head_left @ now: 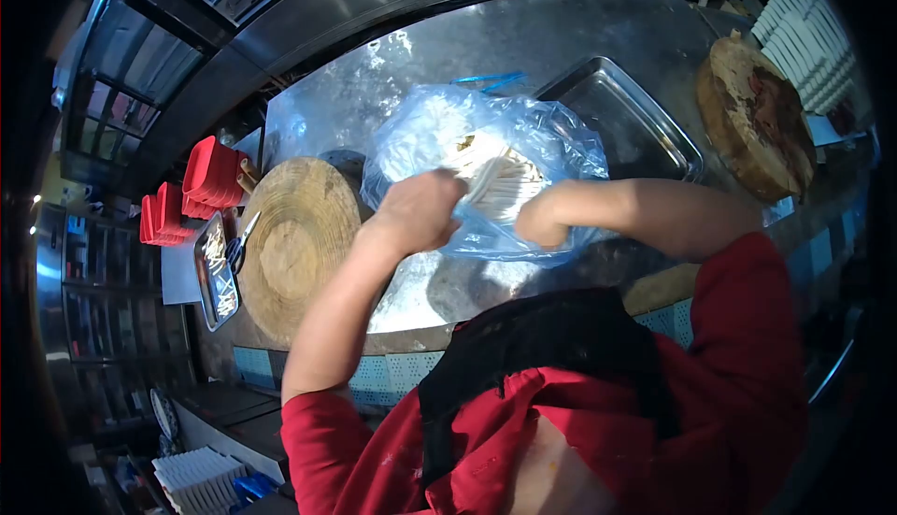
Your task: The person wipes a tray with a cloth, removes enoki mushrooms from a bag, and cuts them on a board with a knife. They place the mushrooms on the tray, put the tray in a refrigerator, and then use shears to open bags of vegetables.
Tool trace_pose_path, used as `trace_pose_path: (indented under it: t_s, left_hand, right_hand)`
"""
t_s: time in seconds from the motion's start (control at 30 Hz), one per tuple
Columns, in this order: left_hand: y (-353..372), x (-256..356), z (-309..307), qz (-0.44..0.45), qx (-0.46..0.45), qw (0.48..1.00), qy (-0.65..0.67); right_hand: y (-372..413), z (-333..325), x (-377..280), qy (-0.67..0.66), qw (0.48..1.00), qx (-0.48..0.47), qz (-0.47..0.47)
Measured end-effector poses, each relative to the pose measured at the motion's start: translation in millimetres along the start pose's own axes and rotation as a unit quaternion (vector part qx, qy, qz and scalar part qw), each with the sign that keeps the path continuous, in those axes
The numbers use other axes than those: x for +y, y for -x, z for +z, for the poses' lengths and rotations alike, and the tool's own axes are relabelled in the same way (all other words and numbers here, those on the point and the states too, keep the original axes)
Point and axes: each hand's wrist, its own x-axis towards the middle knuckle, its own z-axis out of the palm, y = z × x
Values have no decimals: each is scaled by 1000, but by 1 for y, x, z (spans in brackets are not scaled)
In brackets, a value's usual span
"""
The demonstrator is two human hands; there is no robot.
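Observation:
A large, clear bluish plastic bag (402, 122) lies spread open on the metal worktop. Inside it is a heap of thin white strips (519, 183), whose exact kind I cannot make out. My left hand (419, 208) is closed at the left side of the bag's opening, with a few pale strips sticking out past its slightly blurred fingers. At the front right of the heap my right hand (544, 218) bends down into the bag. Its fingers are hidden, so its grip does not show.
Left of the bag is a round wooden chopping block (290, 253), near scissors (241, 242), a small tray (220, 277) of white strips and red containers (210, 174). A metal tray (626, 113), another wooden block (755, 113) and stacked white dishes (808, 38) stand on the right.

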Motion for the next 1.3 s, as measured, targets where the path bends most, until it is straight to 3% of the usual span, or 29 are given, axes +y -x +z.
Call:
trace_pose_path:
  t_s: [0.03,0.07,0.1,0.17,0.2,0.23,0.3,0.33,0.37,0.4,0.43,0.47,0.5,0.57,0.6,0.7,0.83,0.87,0.9,0.97,1.0,1.03,1.1,1.13,1.17,1.23,1.3]
  left_hand:
    - [-15,13,-4,21,88,993,76]
    - [-34,21,0,-7,124,978,169]
    - [-50,25,10,-43,177,967,181]
    - [-65,22,52,-86,407,893,169]
    - [-61,27,64,-125,441,870,184]
    - [-55,31,78,-160,471,844,200]
    - [-53,34,109,-79,475,846,232]
    - [-52,38,117,-78,430,870,227]
    - [-50,40,123,-79,384,893,220]
    - [-47,41,129,-89,384,893,217]
    - [-44,42,133,-103,316,915,231]
    - [-40,43,136,-115,245,931,244]
    - [-36,43,138,-121,242,932,241]
    - [-31,39,137,-119,100,971,183]
    - [-30,36,134,-179,19,962,204]
    - [-30,19,130,-183,-9,947,266]
    - [-31,35,116,-276,39,916,289]
    - [-30,36,128,-210,107,942,240]
    - [-28,37,141,-213,102,941,242]
    - [-28,42,159,-199,121,930,284]
    - [-33,63,129,-346,22,846,406]
    - [-34,57,135,-348,22,845,406]
    - [-29,38,153,-423,12,675,604]
    - [-26,37,147,-456,-16,618,640]
    - [-28,38,147,-458,-14,615,642]
    - [-35,39,147,-522,-20,535,665]
    - [-45,27,153,-492,-23,519,699]
  right_hand:
    - [0,-9,2,38,999,14,1]
    - [1,-11,12,-52,992,109,33]
    - [-2,-12,22,-140,967,201,62]
    - [-25,-2,43,-157,860,468,131]
    - [-38,7,53,-108,850,505,103]
    - [-33,4,49,-200,860,455,116]
    - [-74,25,61,-73,827,556,33]
    - [-74,30,63,-149,854,496,49]
    - [-58,26,61,-148,856,493,42]
    - [-49,20,62,-95,885,452,63]
    - [-44,16,64,-42,907,411,84]
    - [-42,15,69,-69,898,419,113]
    - [-42,12,71,-71,898,421,107]
    - [-43,7,79,-64,880,409,232]
    - [-50,4,87,-76,889,398,212]
    - [-62,-10,89,-132,902,327,248]
    - [-103,-11,83,-119,864,384,304]
    - [-88,-22,73,-75,917,276,278]
    - [-71,-32,65,-29,955,165,246]
    - [-60,-35,55,-38,967,128,218]
    - [-71,-29,55,-82,953,174,234]
    - [-82,-25,56,-124,935,220,248]
    - [-120,-14,68,-87,944,181,260]
    - [-130,-10,71,-50,949,143,276]
    - [-124,-8,69,-46,951,141,273]
    - [-93,-11,62,-75,943,217,242]
    - [-69,-18,59,-97,945,200,239]
